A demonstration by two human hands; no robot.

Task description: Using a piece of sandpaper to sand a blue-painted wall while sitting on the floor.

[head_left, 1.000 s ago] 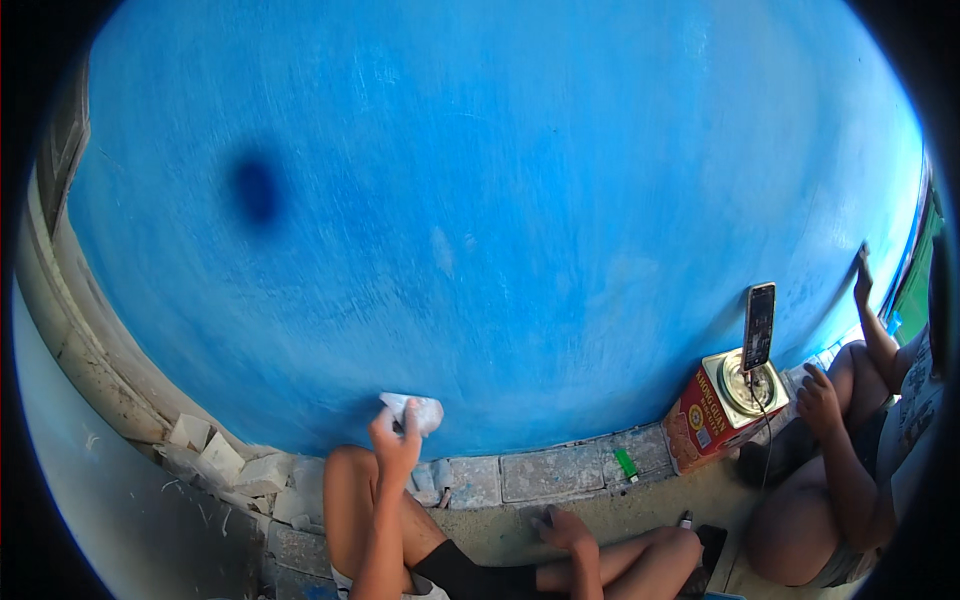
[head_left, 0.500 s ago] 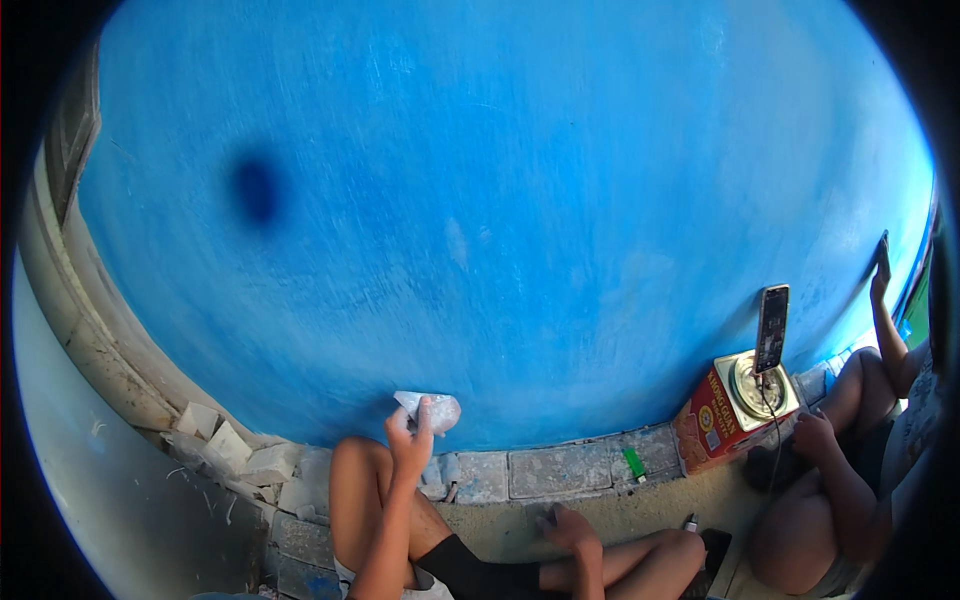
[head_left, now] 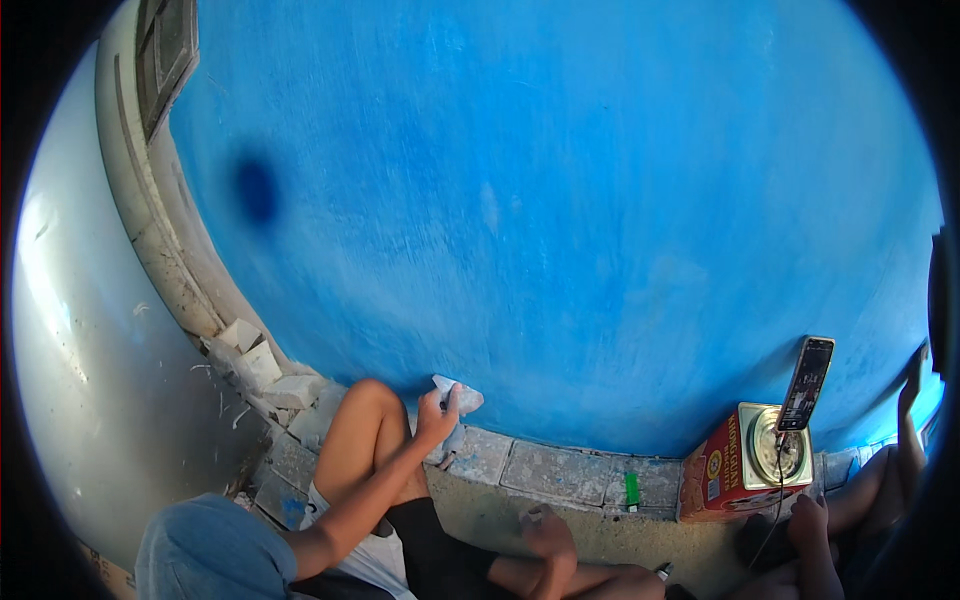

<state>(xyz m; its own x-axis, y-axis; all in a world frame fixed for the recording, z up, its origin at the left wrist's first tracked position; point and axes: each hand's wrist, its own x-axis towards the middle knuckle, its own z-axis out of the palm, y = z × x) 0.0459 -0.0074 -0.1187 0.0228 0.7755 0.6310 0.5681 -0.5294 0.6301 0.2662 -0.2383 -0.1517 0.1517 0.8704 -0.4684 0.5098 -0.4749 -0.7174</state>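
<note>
My left hand (head_left: 434, 420) is closed around a whitish, translucent crumpled piece, like plastic film or a small bag (head_left: 464, 398). It is held beside my bent left knee, low in front of the blue wall (head_left: 520, 220); I cannot tell whether it touches the wall. My right hand (head_left: 547, 532) is over the floor near my crossed leg, with its fingers curled in. Whatever may be in those fingers is too small and blurred to name.
A red square tin (head_left: 707, 483) with a gold lid stands at the wall, a phone (head_left: 806, 384) upright on it with a cable hanging down. A green lighter-like object (head_left: 632, 490) lies on the block ledge (head_left: 555, 470). Broken white blocks (head_left: 262, 366) sit left. Another person's hand (head_left: 808, 520) is at right.
The view has turned left, showing more of the grey metal surface and a blue-grey sleeve. My right hand has lifted a little with its fingers curled. The left hand keeps its hold.
</note>
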